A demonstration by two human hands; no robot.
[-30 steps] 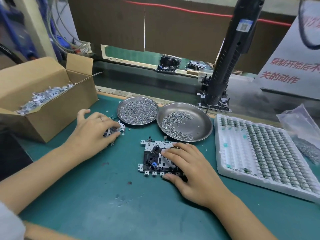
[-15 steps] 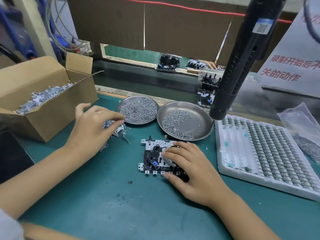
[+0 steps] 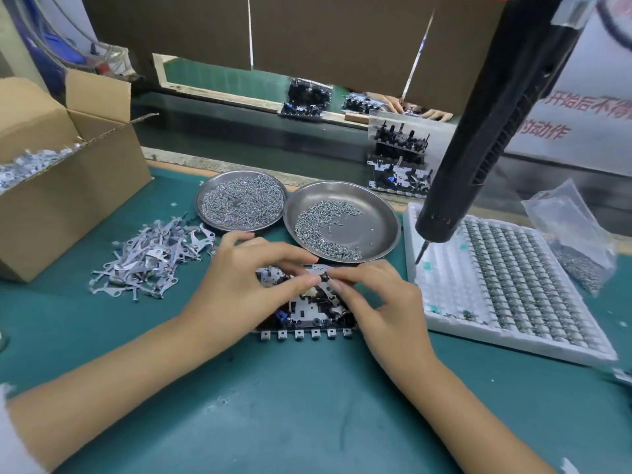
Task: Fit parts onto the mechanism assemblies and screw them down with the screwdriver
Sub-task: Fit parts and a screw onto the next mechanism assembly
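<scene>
Here we see both hands over the mechanism assembly, which lies flat on the green mat just in front of the two round metal dishes. The left hand reaches in from the left with its fingers curled over the top of the assembly, thumb and forefinger drawn narrowly together near its middle. The right hand comes in from the right, its fingertips meeting those of the left hand at the same spot. We think they pinch a small part between them, but it is too small and too hidden to make out, so we cannot tell which hand holds it.

The left dish is heaped with small screws; the right dish, touching it, holds a thinner crescent of screws. To the left of the hands a loose pile of flat metal pieces lies on the mat, beside an open cardboard box with more of them. The black screwdriver hangs tilted at the right, held by no hand, its tip above the white tray of small parts. A clear plastic bag lies at the far edge of that tray. More assemblies stand stacked behind the dishes.
</scene>
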